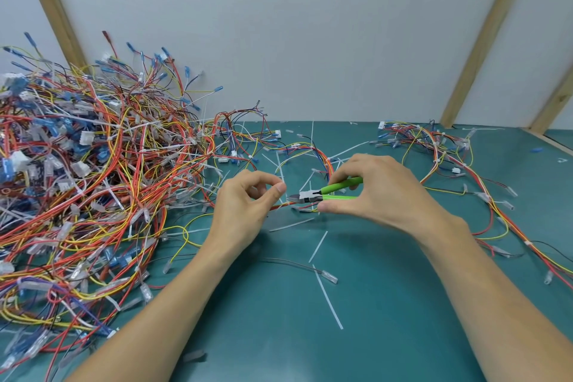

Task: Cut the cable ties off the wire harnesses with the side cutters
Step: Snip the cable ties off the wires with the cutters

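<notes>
My right hand (376, 192) grips green-handled side cutters (328, 192), with the metal jaws pointing left at a thin bundle of red, orange and yellow wires, the wire harness (313, 149). My left hand (248, 205) pinches that bundle just left of the jaws, thumb and fingers curled around it. The harness loops away behind both hands toward the back of the table. Whether a cable tie sits between the jaws I cannot tell.
A big tangled heap of harnesses (86, 180) fills the left side of the green mat (387, 335). A smaller spread of harnesses (449, 158) lies at the right. Cut white cable ties (327, 296) lie scattered in the middle. A wall with wooden struts stands behind.
</notes>
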A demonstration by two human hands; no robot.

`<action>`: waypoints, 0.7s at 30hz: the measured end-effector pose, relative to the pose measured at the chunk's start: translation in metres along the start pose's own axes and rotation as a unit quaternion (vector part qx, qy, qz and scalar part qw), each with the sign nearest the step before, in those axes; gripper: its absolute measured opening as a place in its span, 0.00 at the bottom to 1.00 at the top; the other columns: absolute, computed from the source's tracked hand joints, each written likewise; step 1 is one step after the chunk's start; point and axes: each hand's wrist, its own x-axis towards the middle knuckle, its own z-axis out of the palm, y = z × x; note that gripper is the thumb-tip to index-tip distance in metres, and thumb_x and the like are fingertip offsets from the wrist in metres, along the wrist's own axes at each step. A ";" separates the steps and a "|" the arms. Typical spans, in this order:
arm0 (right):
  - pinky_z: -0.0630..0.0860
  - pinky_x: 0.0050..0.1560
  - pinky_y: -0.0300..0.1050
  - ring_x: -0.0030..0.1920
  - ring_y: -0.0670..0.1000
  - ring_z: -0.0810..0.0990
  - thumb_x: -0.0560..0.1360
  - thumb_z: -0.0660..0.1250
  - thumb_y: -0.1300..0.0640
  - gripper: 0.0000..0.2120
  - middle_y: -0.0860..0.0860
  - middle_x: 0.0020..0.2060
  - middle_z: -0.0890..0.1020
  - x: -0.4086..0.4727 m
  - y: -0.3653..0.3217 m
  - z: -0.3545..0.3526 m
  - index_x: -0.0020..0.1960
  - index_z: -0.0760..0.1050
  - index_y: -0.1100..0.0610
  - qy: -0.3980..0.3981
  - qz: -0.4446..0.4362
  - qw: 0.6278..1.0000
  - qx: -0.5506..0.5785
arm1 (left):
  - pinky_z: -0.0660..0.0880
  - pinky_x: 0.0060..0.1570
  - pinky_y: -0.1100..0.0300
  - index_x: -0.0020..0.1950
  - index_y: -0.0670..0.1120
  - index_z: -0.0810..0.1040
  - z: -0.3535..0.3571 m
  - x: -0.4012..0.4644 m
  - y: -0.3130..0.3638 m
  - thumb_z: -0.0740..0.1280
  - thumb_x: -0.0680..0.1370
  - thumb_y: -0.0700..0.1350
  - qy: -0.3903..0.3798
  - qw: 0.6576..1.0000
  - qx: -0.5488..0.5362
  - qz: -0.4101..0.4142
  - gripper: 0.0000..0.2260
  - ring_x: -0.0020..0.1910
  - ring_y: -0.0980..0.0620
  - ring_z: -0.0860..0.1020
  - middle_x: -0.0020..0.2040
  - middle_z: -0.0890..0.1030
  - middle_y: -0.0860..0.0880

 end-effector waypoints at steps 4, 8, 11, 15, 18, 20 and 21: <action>0.78 0.52 0.51 0.50 0.47 0.79 0.61 0.69 0.23 0.26 0.41 0.45 0.81 0.000 -0.003 0.002 0.48 0.83 0.40 0.004 -0.001 1.000 -0.013 | 0.70 0.40 0.59 0.41 0.55 0.84 0.000 0.000 0.002 0.75 0.75 0.47 -0.006 1.000 0.007 0.014 0.04 0.35 0.55 0.70 0.40 0.78 0.40; 0.78 0.52 0.50 0.51 0.47 0.79 0.61 0.68 0.23 0.26 0.41 0.46 0.81 0.000 -0.003 0.002 0.48 0.83 0.40 0.006 0.004 1.000 -0.031 | 0.68 0.39 0.63 0.42 0.55 0.84 0.000 0.000 0.002 0.75 0.76 0.47 -0.007 1.000 0.017 0.018 0.04 0.34 0.57 0.68 0.36 0.73 0.45; 0.78 0.51 0.51 0.50 0.47 0.78 0.60 0.68 0.22 0.26 0.41 0.45 0.81 0.000 -0.001 0.001 0.47 0.83 0.40 0.005 0.009 0.999 -0.030 | 0.66 0.39 0.63 0.42 0.53 0.85 0.000 -0.001 0.002 0.74 0.76 0.47 -0.007 1.000 0.021 0.018 0.03 0.34 0.57 0.67 0.36 0.71 0.49; 0.78 0.52 0.52 0.50 0.47 0.78 0.61 0.70 0.23 0.25 0.41 0.45 0.81 0.000 0.001 0.001 0.47 0.82 0.39 0.008 0.014 0.999 -0.034 | 0.66 0.39 0.64 0.43 0.52 0.85 0.001 -0.001 0.003 0.74 0.76 0.47 -0.004 0.999 0.026 0.019 0.03 0.35 0.55 0.67 0.36 0.70 0.50; 0.78 0.52 0.51 0.51 0.47 0.78 0.60 0.68 0.22 0.26 0.41 0.46 0.81 0.000 0.001 0.002 0.47 0.82 0.39 0.003 0.015 1.000 -0.021 | 0.67 0.40 0.63 0.43 0.52 0.85 0.001 -0.001 0.004 0.74 0.76 0.47 -0.008 0.999 0.032 0.025 0.02 0.35 0.55 0.67 0.37 0.70 0.48; 0.78 0.52 0.50 0.51 0.46 0.78 0.59 0.67 0.21 0.27 0.40 0.46 0.81 0.000 0.000 0.003 0.47 0.82 0.39 0.002 0.014 1.000 -0.017 | 0.67 0.40 0.62 0.43 0.52 0.85 0.001 -0.002 0.005 0.74 0.76 0.47 -0.010 0.999 0.039 0.030 0.02 0.36 0.54 0.68 0.37 0.70 0.47; 0.78 0.52 0.50 0.51 0.46 0.78 0.59 0.67 0.21 0.28 0.40 0.46 0.81 0.000 -0.001 0.003 0.47 0.83 0.39 0.003 0.014 1.000 -0.018 | 0.67 0.40 0.61 0.44 0.52 0.85 0.001 -0.002 0.005 0.74 0.76 0.47 -0.012 0.999 0.042 0.031 0.02 0.36 0.53 0.69 0.37 0.70 0.46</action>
